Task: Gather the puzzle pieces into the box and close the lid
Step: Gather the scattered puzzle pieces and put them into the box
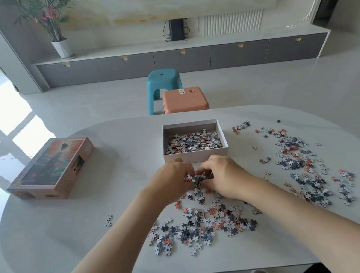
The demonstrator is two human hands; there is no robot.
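An open white box (197, 155) stands mid-table, partly filled with puzzle pieces (192, 142). Just in front of it my left hand (170, 182) and my right hand (224, 176) are cupped together around a clump of pieces (198, 178). Loose pieces lie in a pile (202, 225) between my forearms. A second spread (306, 167) covers the right side of the table. The lid (52, 167), printed with a picture of a figure, lies flat at the left.
The grey oval table (74, 238) ends near my body. A small pair of pieces (108, 220) lies alone at the left. Beyond the far edge stand a pink stool (185, 101) and a teal stool (164, 82).
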